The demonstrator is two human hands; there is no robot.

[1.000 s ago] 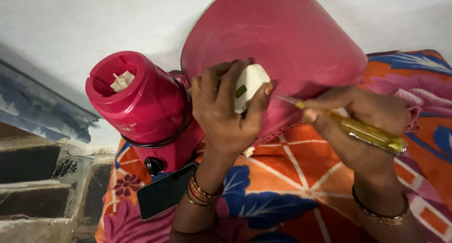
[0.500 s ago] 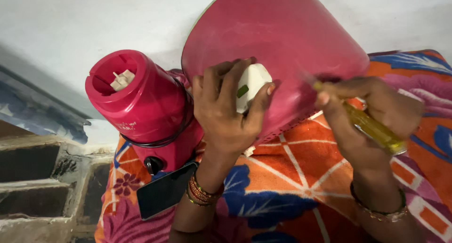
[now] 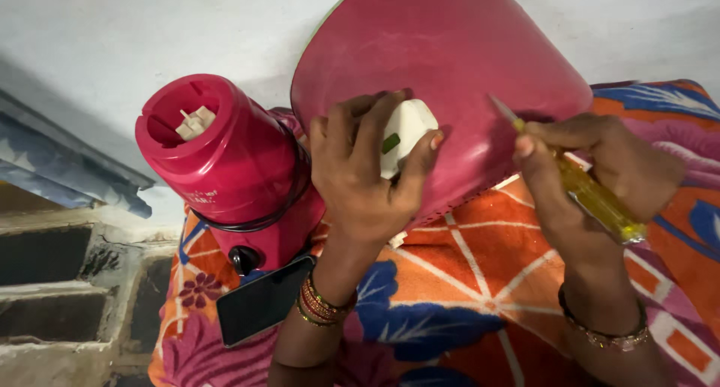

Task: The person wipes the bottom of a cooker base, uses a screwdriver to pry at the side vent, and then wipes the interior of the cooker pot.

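White plug (image 3: 403, 136) gripped in left hand (image 3: 367, 173), right hand (image 3: 600, 166) clasping yellow screwdriver (image 3: 596, 196), floral cloth (image 3: 465, 282), whitewashed wall (image 3: 112, 34).

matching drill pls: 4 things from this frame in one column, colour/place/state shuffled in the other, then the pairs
1. plug
2. screwdriver
3. phone
4. mixer base

A. lying dark-screened on the flowered cloth
B. white, gripped in the left hand
C. red, standing left of the big pink tub
D. yellow handle, in the right hand

Pairs: 1-B, 2-D, 3-A, 4-C
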